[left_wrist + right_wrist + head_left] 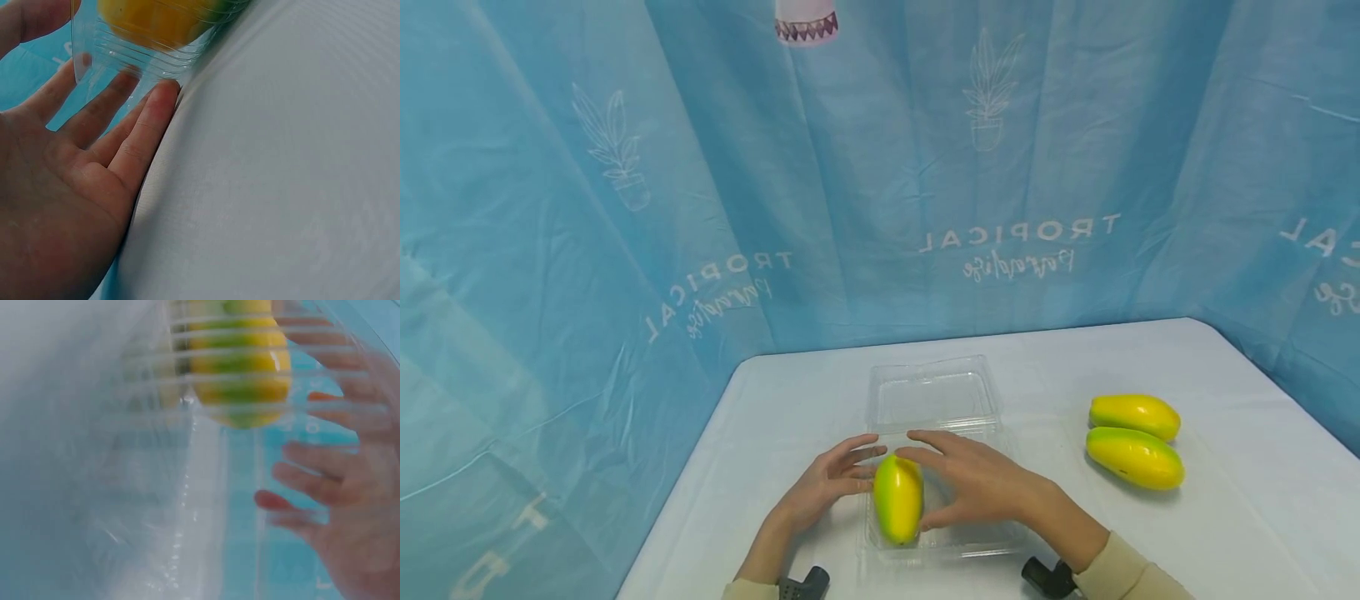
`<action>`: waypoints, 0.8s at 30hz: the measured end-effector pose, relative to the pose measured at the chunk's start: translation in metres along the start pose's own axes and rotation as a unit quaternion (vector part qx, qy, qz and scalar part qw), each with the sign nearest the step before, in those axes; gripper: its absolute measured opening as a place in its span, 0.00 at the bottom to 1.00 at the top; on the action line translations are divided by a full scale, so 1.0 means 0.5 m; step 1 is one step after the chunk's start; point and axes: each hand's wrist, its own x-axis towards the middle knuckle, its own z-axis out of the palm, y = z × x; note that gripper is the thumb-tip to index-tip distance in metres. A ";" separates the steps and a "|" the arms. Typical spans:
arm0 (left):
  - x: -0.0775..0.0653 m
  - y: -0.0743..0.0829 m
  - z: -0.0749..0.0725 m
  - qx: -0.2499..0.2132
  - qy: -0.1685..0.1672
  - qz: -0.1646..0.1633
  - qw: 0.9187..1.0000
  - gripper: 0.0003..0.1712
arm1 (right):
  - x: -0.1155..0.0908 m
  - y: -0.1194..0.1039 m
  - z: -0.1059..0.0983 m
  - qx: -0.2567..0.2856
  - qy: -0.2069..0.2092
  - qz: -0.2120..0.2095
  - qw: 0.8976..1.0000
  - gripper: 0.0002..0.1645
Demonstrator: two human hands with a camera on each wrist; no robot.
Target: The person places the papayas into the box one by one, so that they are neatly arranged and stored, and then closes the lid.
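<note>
A yellow-green mango lies lengthwise in the left part of a clear plastic clamshell box, whose lid is folded back flat behind it. My left hand is at the box's left side, fingers extended. In the left wrist view, fingertips of the left hand reach the ridged wall of the box. Over the box, to the mango's right, my right hand has its fingers spread. Seen through the plastic in the right wrist view, the right hand stays apart from the mango.
Two more yellow-green mangoes, a rear mango and a front mango, lie side by side at the right of the white-covered table. Blue printed curtains hang around its back and sides.
</note>
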 end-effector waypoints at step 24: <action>0.000 -0.005 -0.001 0.001 -0.002 0.019 1.000 0.36 | -0.010 0.018 -0.022 -0.021 0.009 -0.001 1.000 0.48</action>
